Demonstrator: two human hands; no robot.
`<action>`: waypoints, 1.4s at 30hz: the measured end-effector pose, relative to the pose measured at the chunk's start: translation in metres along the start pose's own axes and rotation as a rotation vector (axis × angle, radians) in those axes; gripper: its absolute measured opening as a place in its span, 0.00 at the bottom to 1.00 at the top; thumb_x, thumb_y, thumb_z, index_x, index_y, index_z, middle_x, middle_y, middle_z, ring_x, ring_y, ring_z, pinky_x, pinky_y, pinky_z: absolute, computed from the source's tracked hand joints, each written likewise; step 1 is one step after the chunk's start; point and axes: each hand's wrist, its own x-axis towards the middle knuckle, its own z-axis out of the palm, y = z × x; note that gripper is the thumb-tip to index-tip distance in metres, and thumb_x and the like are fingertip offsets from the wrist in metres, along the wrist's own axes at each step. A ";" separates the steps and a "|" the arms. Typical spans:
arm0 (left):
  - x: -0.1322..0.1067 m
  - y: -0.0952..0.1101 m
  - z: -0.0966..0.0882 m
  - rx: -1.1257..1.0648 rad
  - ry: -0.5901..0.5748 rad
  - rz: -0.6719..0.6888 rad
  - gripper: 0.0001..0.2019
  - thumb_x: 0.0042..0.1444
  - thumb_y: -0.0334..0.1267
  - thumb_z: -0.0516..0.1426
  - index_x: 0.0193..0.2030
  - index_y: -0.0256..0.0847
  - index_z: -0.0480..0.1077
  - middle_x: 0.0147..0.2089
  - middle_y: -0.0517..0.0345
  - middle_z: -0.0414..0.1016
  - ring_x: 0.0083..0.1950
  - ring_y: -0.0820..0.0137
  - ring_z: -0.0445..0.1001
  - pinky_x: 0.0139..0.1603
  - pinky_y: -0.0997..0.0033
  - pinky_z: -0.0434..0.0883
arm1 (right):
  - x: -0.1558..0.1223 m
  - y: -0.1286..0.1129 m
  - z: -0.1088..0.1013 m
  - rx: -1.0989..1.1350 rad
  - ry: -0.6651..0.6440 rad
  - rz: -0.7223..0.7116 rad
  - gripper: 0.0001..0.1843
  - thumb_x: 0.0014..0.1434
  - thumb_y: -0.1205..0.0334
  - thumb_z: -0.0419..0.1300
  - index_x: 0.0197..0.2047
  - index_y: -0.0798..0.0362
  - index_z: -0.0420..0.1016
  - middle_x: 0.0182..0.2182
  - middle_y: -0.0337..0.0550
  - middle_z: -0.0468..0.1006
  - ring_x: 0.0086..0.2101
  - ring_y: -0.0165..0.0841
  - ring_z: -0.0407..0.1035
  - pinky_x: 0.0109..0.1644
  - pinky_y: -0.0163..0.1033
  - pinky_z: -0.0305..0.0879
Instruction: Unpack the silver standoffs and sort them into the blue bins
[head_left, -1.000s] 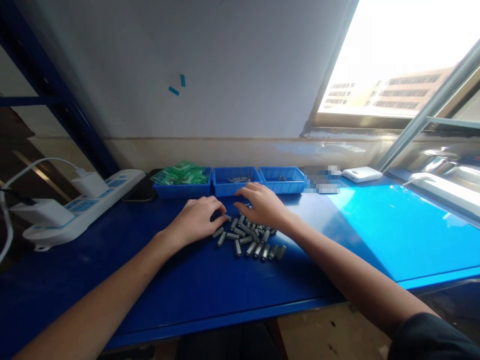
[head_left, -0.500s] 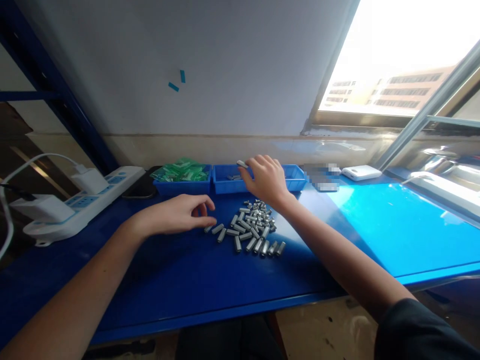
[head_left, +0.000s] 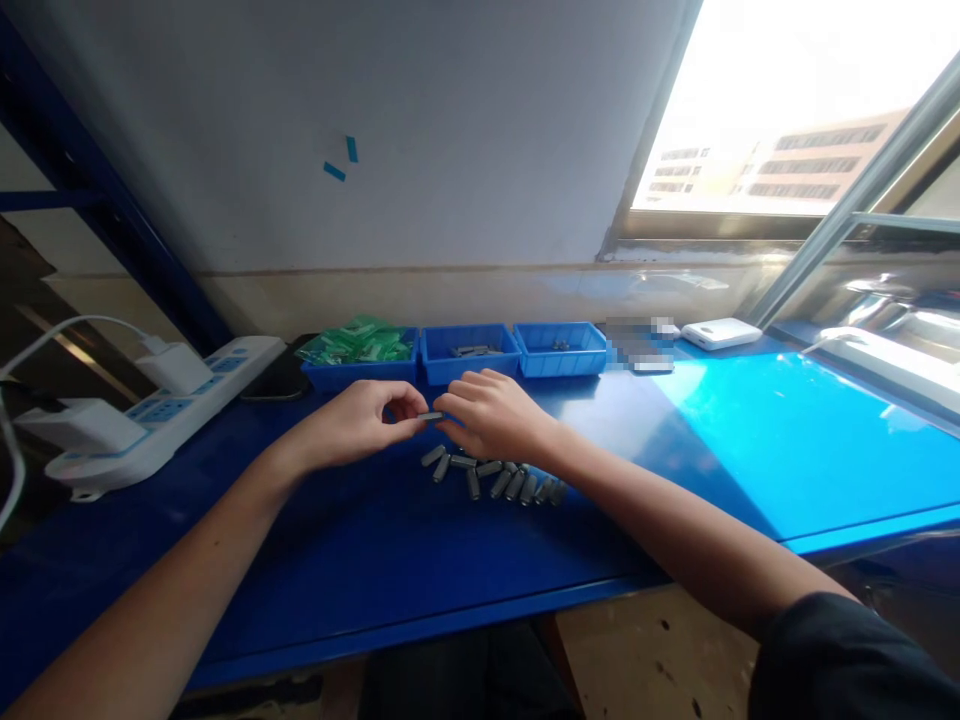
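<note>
Above the table, the fingertips of my left hand (head_left: 371, 418) and my right hand (head_left: 491, 412) meet, both closed on a slim metal standoff (head_left: 430, 416) lying sideways between them. Whether it is one piece or two end to end, I cannot tell. Several loose metal standoffs (head_left: 500, 484) lie on the blue tabletop just below my right hand, which hides the rest of the pile. Behind my hands, a middle blue bin (head_left: 469, 372) holds similar standoffs.
A blue bin (head_left: 360, 378) of green plastic packets (head_left: 366, 340) stands at the back left. The right blue bin (head_left: 559, 366) has a few small metal parts. A white power strip (head_left: 97, 460) with plugs lies left. A white box (head_left: 720, 333) sits near the window.
My right hand has come down and left from over the bins, carrying a standoff, to meet my left hand. My left hand has lifted slightly off the table. The right bin is now uncovered.
</note>
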 end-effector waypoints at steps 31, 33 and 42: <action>-0.010 0.013 0.003 0.119 -0.016 0.084 0.23 0.53 0.59 0.55 0.43 0.42 0.72 0.32 0.60 0.74 0.30 0.69 0.70 0.29 0.73 0.63 | 0.015 0.028 -0.039 -0.137 0.152 0.458 0.18 0.69 0.54 0.45 0.39 0.56 0.71 0.35 0.51 0.76 0.39 0.40 0.65 0.42 0.42 0.54; -0.011 0.014 0.007 0.264 -0.108 0.087 0.22 0.48 0.61 0.58 0.38 0.44 0.73 0.32 0.60 0.74 0.30 0.69 0.70 0.28 0.73 0.61 | 0.013 0.040 -0.041 -0.236 0.048 0.656 0.18 0.67 0.51 0.48 0.42 0.57 0.70 0.37 0.54 0.76 0.42 0.44 0.65 0.44 0.45 0.54; -0.005 0.005 0.014 0.273 -0.006 0.103 0.12 0.55 0.48 0.55 0.34 0.43 0.73 0.33 0.60 0.75 0.33 0.69 0.71 0.31 0.72 0.63 | -0.022 0.025 -0.024 0.152 -0.106 0.355 0.18 0.62 0.52 0.58 0.51 0.53 0.69 0.42 0.46 0.76 0.43 0.38 0.67 0.45 0.39 0.58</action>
